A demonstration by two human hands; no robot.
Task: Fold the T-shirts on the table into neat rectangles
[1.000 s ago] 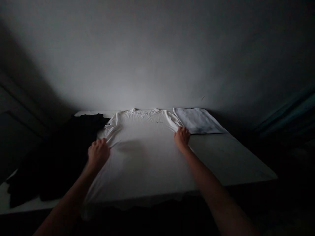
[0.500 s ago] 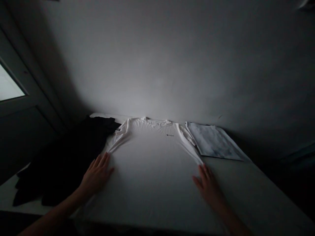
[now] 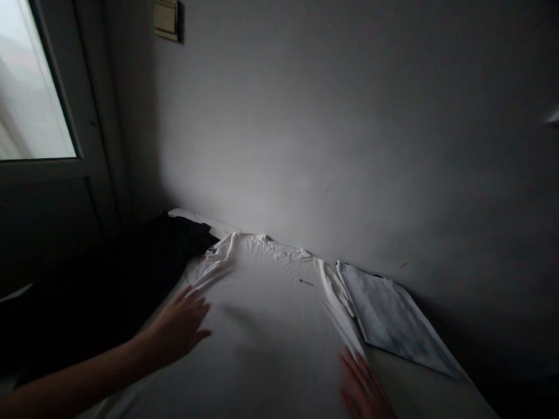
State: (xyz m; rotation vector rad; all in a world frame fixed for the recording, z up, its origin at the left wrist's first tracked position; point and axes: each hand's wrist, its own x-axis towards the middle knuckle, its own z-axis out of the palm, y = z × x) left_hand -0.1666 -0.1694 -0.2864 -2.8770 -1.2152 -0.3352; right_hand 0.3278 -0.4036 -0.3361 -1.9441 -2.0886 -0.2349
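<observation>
A white T-shirt (image 3: 275,326) lies spread face up, its collar towards the wall and a small dark print on the chest. My left hand (image 3: 181,323) is over the shirt's left side near the sleeve, fingers outstretched and holding nothing. Whether it touches the cloth I cannot tell. By the right side edge, below the sleeve, my right hand (image 3: 362,384) has its fingers spread, slightly blurred. The shirt's lower part runs out of view at the bottom.
Dark clothing (image 3: 117,279) lies in a heap to the left. On the right, a folded light grey garment (image 3: 397,320) rests on the white table (image 3: 404,372). Behind is a pale wall (image 3: 297,128) with a light switch (image 3: 166,20); a door (image 3: 96,134) with a bright pane stands at left.
The view has tilted up and turned, so the shirt sits lower in it. My left hand has shifted inward over the shirt, while my right hand remains by the right edge.
</observation>
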